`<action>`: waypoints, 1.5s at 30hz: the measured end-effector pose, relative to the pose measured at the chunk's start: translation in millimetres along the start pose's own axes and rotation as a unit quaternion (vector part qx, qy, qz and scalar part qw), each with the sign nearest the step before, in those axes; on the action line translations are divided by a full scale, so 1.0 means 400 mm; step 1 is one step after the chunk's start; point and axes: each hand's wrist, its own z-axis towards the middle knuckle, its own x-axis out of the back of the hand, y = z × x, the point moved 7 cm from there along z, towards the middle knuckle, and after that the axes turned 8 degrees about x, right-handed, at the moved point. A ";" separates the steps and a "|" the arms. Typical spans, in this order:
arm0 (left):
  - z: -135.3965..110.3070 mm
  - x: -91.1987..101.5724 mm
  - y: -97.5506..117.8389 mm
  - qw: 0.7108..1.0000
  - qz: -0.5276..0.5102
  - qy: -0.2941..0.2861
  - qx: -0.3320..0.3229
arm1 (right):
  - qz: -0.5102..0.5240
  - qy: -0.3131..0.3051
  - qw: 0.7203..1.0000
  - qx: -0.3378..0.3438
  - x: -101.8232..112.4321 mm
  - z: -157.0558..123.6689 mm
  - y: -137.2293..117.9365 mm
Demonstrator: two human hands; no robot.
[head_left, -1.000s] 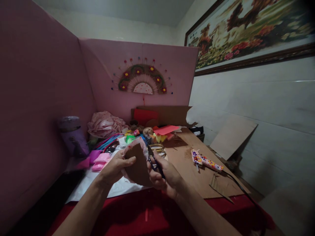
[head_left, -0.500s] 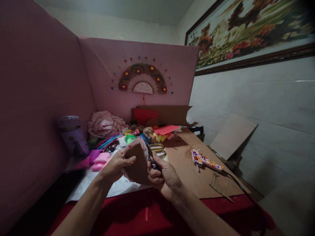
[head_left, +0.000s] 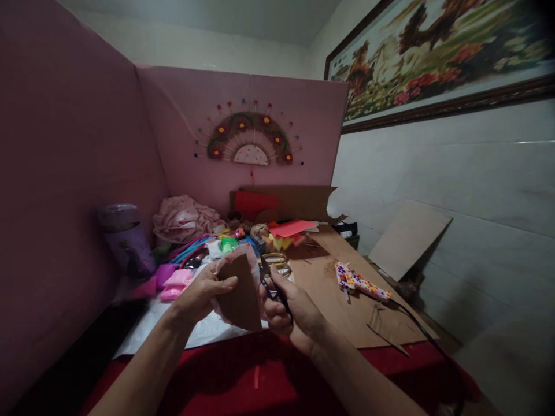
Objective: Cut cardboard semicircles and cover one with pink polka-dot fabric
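My left hand [head_left: 203, 292] is closed on a piece of brown cardboard [head_left: 241, 297], its thumb flat on the brown face. Pale pink, red-spotted fabric [head_left: 243, 252] shows along the cardboard's top and left edges. In my right hand [head_left: 291, 309] is a pair of dark-handled scissors [head_left: 274, 289], the blades pointing up and away from me. The blades look closed and sit just right of the cardboard's straight right edge, apart from it. Behind them lie some gold-coloured rings [head_left: 277, 260].
A flower-patterned glue gun [head_left: 359, 283] with a black cord lies on the cardboard sheet [head_left: 316, 277] at right. Pink packets [head_left: 177, 283], a purple tumbler [head_left: 125, 240] and bunched pink cloth [head_left: 186, 218] are at left. A decorated fan [head_left: 251, 136] hangs on the pink panel.
My right hand has drawn the scissors slightly down and to the right, off the cardboard's edge, and the blades now show beside it. My left hand keeps its hold.
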 end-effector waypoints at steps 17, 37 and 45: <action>0.002 -0.005 -0.011 0.999 0.013 -0.032 0.015 | -0.047 0.015 0.998 0.047 0.002 0.009 -0.024; 0.000 -0.006 -0.010 0.999 0.019 -0.021 0.023 | -0.020 0.004 1.000 0.012 -0.016 -0.013 0.007; 0.002 0.001 -0.014 0.999 0.033 -0.024 0.024 | -0.074 0.011 0.996 0.049 -0.018 -0.010 -0.016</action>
